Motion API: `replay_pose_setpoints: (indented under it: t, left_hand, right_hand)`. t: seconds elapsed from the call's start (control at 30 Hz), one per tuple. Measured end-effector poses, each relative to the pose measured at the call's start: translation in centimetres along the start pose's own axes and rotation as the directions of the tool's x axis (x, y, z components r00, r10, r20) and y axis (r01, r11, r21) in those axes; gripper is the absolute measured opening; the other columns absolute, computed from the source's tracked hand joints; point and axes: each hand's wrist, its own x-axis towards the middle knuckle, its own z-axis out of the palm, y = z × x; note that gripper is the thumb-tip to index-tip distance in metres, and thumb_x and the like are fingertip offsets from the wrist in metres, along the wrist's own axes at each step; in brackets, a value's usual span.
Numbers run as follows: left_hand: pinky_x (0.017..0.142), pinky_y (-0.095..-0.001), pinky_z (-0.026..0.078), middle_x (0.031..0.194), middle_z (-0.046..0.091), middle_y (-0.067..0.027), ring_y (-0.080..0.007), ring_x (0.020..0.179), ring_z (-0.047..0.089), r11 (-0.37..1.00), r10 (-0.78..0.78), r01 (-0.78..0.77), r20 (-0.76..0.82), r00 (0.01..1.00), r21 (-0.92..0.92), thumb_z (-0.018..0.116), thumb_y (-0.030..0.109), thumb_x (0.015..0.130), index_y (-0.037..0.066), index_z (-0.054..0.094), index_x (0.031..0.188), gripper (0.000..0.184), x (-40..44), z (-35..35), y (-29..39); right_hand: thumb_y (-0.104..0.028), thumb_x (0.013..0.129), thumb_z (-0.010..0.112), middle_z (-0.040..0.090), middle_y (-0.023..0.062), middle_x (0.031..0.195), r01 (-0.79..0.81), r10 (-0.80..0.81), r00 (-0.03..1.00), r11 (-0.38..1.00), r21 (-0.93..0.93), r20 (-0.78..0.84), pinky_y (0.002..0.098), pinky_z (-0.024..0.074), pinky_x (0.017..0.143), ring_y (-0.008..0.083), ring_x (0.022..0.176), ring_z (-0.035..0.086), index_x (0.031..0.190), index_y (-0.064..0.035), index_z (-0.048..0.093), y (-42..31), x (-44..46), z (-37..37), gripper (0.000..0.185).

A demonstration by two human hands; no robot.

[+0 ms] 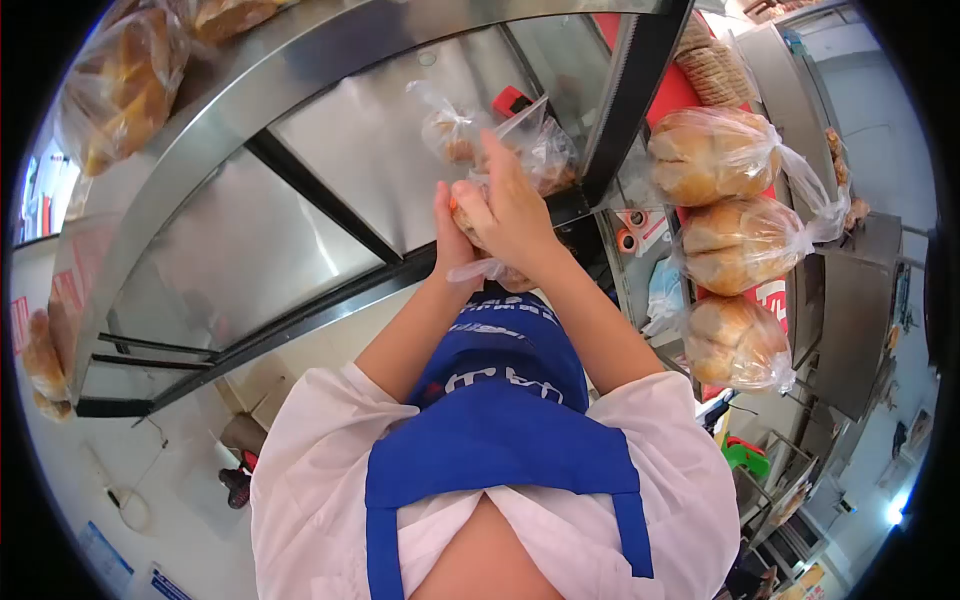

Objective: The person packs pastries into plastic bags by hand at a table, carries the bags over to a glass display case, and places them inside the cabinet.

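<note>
My left hand presses against the near side of a clear plastic bag with some brownish food inside. From the other side, my right hand closes over the same bag, its index finger pointing forward. The hands cover most of the food, so its kind is hard to make out. Just beyond the fingers lie a small knotted bag of brown food and another clear bag. A red and black object sits behind them on the metal counter.
Three bagged round loaves line a red surface on the right. A dark-framed glass case spans the front and left. More bagged bread stands on its top at upper left. A dark post rises right of my hands.
</note>
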Motion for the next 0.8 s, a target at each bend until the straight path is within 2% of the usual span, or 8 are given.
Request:
replay_pose_setpoints:
  t: [0.07, 0.2, 0.27, 0.43, 0.5, 0.57, 0.67, 0.8]
  left_hand:
    - [0.094, -0.0424, 0.046, 0.119, 0.059, -0.0112, -0.0266, 0.107, 0.058, 0.983, -0.083, 0.092, 0.058, 0.995, -0.159, 0.036, 0.066, 0.088, 0.008, 0.053, 0.123, 0.07, -1.0, 0.0, -0.5]
    - [0.093, -0.0434, 0.046, 0.117, 0.06, -0.012, -0.028, 0.104, 0.06, 0.965, -0.084, 0.066, -0.06, 0.995, -0.252, 0.038, 0.06, 0.089, 0.008, 0.053, 0.121, 0.063, -1.7, 0.7, 0.6]
    - [0.093, -0.042, 0.047, 0.113, 0.061, -0.0114, -0.0277, 0.107, 0.059, 0.982, -0.023, 0.015, -0.045, 0.999, -0.187, 0.038, 0.049, 0.092, 0.008, 0.054, 0.117, 0.051, -1.4, 0.3, 1.7]
    - [0.092, -0.0392, 0.048, 0.111, 0.062, -0.0104, -0.0264, 0.101, 0.062, 0.981, -0.03, 0.008, -0.113, 0.993, -0.195, 0.039, 0.047, 0.094, 0.007, 0.055, 0.116, 0.048, 1.2, 0.4, 3.7]
    - [0.094, -0.0421, 0.046, 0.117, 0.059, -0.0137, -0.0279, 0.107, 0.059, 0.995, -0.016, 0.004, -0.116, 0.993, -0.097, 0.039, 0.049, 0.095, 0.007, 0.052, 0.121, 0.051, 2.6, 0.0, 4.5]
    - [0.101, -0.0383, 0.04, 0.124, 0.056, -0.0132, -0.0255, 0.118, 0.053, 0.974, 0.044, -0.066, -0.105, 0.994, -0.215, 0.039, 0.047, 0.096, 0.008, 0.047, 0.13, 0.053, 3.7, -0.3, 5.1]
    - [0.108, -0.0306, 0.029, 0.133, 0.052, -0.0099, -0.02, 0.126, 0.045, 0.934, 0.353, -0.334, -0.183, 0.918, 0.125, 0.046, 0.033, 0.097, 0.006, 0.038, 0.14, 0.052, 4.3, -1.5, 5.6]
    - [0.104, -0.0281, 0.033, 0.127, 0.056, -0.0087, -0.0164, 0.12, 0.048, 0.84, 0.462, -0.359, -0.188, 0.867, 0.408, 0.049, 0.023, 0.095, 0.001, 0.052, 0.128, 0.04, 0.5, -5.4, 4.2]
  right_hand:
    - [-0.036, 0.083, 0.06, 0.047, 0.0307, 0.127, -0.167, 0.169, 0.958, 0.986, -0.03, 0.23, 0.0408, 0.038, 0.099, 0.0398, 0.117, 0.049, 0.133, 0.0098, 0.034, -0.8, -0.1, -0.4, 0.073]
    - [-0.041, 0.081, 0.064, 0.046, 0.0315, 0.128, -0.254, 0.236, 0.933, 0.967, 0.033, 0.271, 0.0398, 0.0392, 0.099, 0.0378, 0.119, 0.049, 0.136, 0.0106, 0.028, 2.0, -0.1, -1.9, 0.084]
    - [-0.038, 0.079, 0.071, 0.045, 0.0237, 0.131, -0.43, 0.38, 0.79, 0.903, -0.007, 0.48, 0.036, 0.0374, 0.101, 0.0275, 0.124, 0.046, 0.142, 0.0034, 0.023, 1.6, -1.1, -3.1, 0.089]
    - [-0.02, 0.071, 0.08, 0.05, 0.015, 0.128, -0.343, 0.255, 0.785, 0.938, 0.054, 0.565, 0.0339, 0.0402, 0.099, 0.0209, 0.117, 0.05, 0.14, 0.0007, 0.029, 5.2, 0.1, -0.9, 0.089]
    - [-0.014, 0.07, 0.079, 0.055, 0.0111, 0.122, -0.457, 0.286, 0.741, 0.877, 0.145, 0.607, 0.0334, 0.0442, 0.094, 0.0189, 0.111, 0.055, 0.135, -0.0012, 0.038, 7.2, 2.0, -0.3, 0.077]
    - [-0.014, 0.075, 0.073, 0.059, 0.0101, 0.117, -0.781, 0.424, 0.571, 0.545, 0.306, 0.703, 0.0367, 0.0517, 0.085, 0.0196, 0.103, 0.06, 0.126, -0.0041, 0.046, 8.6, 4.5, 0.1, 0.059]
    - [-0.019, 0.084, 0.065, 0.061, 0.009, 0.107, -0.759, 0.426, 0.645, 0.454, 0.467, 0.634, 0.0353, 0.0543, 0.079, 0.0202, 0.095, 0.063, 0.118, -0.0033, 0.053, 10.7, 8.9, 2.2, 0.04]
    - [-0.018, 0.089, 0.059, 0.061, 0.0081, 0.103, -0.619, 0.223, 0.778, 0.431, 0.657, 0.587, 0.0362, 0.0561, 0.078, 0.0214, 0.093, 0.063, 0.112, -0.0037, 0.056, 14.7, 19.4, 5.8, 0.028]
